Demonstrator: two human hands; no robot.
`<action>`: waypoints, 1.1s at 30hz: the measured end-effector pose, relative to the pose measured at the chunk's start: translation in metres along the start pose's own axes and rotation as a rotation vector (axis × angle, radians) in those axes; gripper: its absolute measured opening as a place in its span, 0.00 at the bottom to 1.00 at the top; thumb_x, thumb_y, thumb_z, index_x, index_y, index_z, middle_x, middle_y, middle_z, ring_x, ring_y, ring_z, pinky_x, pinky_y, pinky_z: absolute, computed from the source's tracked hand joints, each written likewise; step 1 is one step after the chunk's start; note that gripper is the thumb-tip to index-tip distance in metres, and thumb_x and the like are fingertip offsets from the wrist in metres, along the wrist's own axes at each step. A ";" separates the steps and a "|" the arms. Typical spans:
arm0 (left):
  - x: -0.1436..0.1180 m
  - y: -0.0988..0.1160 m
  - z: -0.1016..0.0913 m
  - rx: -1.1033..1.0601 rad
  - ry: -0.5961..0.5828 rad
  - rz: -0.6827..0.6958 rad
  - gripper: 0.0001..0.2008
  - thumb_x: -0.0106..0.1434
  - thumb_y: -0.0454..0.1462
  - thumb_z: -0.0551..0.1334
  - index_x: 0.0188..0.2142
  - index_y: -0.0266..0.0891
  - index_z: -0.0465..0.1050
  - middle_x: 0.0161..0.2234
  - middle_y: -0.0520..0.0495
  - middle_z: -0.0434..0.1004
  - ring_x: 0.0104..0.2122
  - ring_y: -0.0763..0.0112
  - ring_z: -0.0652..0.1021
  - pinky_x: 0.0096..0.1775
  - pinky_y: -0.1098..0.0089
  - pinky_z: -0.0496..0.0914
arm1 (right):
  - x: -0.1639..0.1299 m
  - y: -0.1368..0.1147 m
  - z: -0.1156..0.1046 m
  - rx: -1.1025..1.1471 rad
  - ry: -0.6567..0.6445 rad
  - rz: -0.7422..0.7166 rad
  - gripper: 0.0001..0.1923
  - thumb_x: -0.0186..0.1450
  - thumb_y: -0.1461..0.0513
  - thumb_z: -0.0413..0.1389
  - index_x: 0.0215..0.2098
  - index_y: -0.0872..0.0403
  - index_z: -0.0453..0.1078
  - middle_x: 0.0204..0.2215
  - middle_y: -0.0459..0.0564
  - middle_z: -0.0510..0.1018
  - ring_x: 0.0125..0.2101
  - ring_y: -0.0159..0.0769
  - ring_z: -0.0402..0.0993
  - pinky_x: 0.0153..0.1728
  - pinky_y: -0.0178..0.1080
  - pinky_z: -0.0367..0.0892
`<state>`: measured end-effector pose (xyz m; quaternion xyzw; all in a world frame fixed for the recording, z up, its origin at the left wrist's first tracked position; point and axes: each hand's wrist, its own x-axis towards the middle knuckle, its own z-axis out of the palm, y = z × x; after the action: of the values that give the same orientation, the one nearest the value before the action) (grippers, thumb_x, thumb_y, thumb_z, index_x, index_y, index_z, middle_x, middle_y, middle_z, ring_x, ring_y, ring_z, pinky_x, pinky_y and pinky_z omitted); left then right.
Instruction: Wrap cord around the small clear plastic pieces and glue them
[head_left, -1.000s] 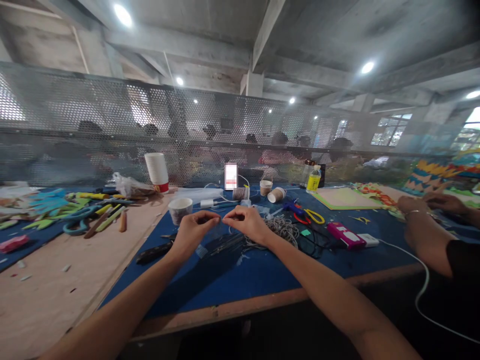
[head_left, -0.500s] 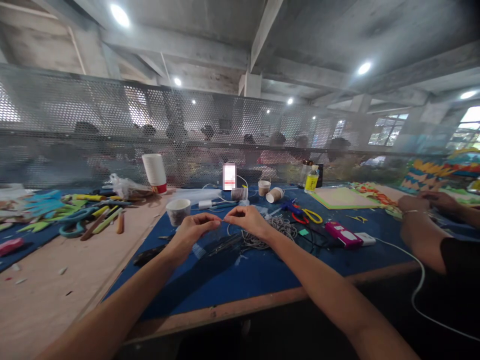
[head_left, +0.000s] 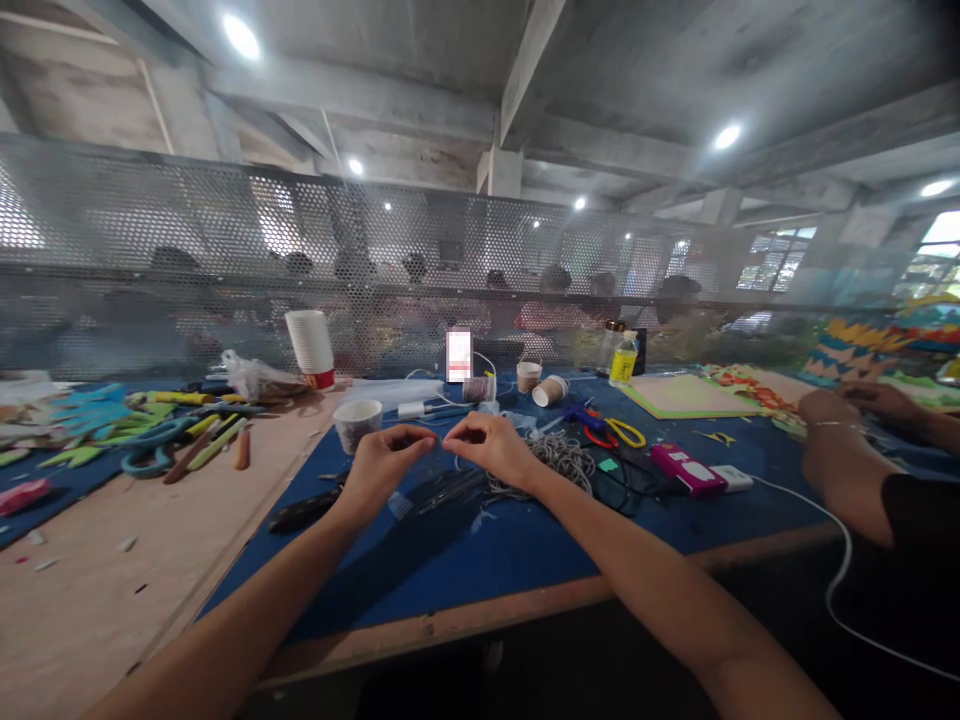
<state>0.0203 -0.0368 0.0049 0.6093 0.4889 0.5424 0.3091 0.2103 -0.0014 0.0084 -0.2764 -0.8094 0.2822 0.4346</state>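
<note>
Over the blue table mat (head_left: 420,590), my left hand (head_left: 386,460) and my right hand (head_left: 491,445) face each other with the fingertips of each pinched together. A small gap parts the two pinches. Whatever they hold is too small to make out. Below and behind my right hand lies a tangled heap of grey cord (head_left: 562,465). Thin dark strands (head_left: 450,490) lie on the mat beneath my hands. A paper cup (head_left: 358,425) stands just behind my left hand, and a dark-handled tool (head_left: 304,510) lies by my left wrist.
Pliers (head_left: 600,425), a magenta box (head_left: 686,470) and a white cable (head_left: 840,560) lie to the right. Farther back are a lit phone (head_left: 459,355), a yellow bottle (head_left: 623,360) and stacked cups (head_left: 309,345). Scissors (head_left: 150,455) lie left. At far right, another person's hands (head_left: 862,410) are at work.
My fingertips, close to touching before, are now slightly farther apart. Both hands stay pinched in nearly the same place.
</note>
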 end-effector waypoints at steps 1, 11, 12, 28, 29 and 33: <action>0.000 0.000 0.000 -0.033 0.003 -0.019 0.11 0.51 0.43 0.69 0.31 0.39 0.82 0.28 0.47 0.80 0.27 0.69 0.72 0.29 0.70 0.62 | 0.000 0.000 0.000 0.005 -0.001 -0.004 0.08 0.62 0.56 0.60 0.34 0.53 0.77 0.31 0.48 0.76 0.32 0.33 0.72 0.34 0.35 0.65; 0.001 -0.003 -0.003 -0.111 -0.146 -0.117 0.14 0.51 0.46 0.69 0.33 0.39 0.81 0.21 0.53 0.71 0.19 0.76 0.61 0.22 0.72 0.52 | 0.005 0.010 -0.005 0.118 -0.061 0.145 0.14 0.59 0.53 0.61 0.33 0.56 0.77 0.27 0.48 0.78 0.30 0.34 0.73 0.32 0.35 0.65; 0.002 -0.003 -0.004 -0.084 -0.153 -0.111 0.14 0.51 0.46 0.69 0.33 0.39 0.80 0.22 0.52 0.72 0.20 0.76 0.63 0.23 0.72 0.53 | 0.006 0.011 -0.006 0.122 -0.059 0.157 0.14 0.59 0.53 0.62 0.33 0.56 0.77 0.27 0.48 0.78 0.30 0.34 0.73 0.32 0.35 0.65; 0.003 -0.011 -0.002 0.252 -0.067 0.087 0.11 0.56 0.43 0.64 0.33 0.38 0.80 0.28 0.48 0.79 0.27 0.67 0.73 0.30 0.68 0.63 | 0.000 0.007 0.002 -0.165 0.009 -0.054 0.08 0.63 0.58 0.60 0.34 0.55 0.77 0.29 0.47 0.74 0.29 0.29 0.69 0.32 0.32 0.63; 0.003 -0.011 -0.002 0.226 -0.049 0.072 0.12 0.55 0.43 0.65 0.33 0.38 0.80 0.27 0.48 0.79 0.27 0.68 0.72 0.30 0.69 0.62 | 0.000 0.006 0.003 -0.176 0.012 -0.075 0.08 0.63 0.58 0.59 0.35 0.55 0.77 0.29 0.47 0.74 0.29 0.29 0.69 0.32 0.32 0.63; 0.004 -0.009 -0.002 0.051 -0.017 -0.033 0.15 0.54 0.46 0.67 0.34 0.37 0.80 0.26 0.49 0.76 0.24 0.72 0.68 0.27 0.71 0.58 | -0.001 0.003 0.004 -0.156 0.005 -0.095 0.08 0.64 0.59 0.59 0.35 0.55 0.77 0.30 0.47 0.75 0.31 0.30 0.71 0.34 0.32 0.64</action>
<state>0.0154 -0.0308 -0.0019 0.6134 0.5100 0.5194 0.3063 0.2075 -0.0004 0.0038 -0.2716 -0.8400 0.1964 0.4267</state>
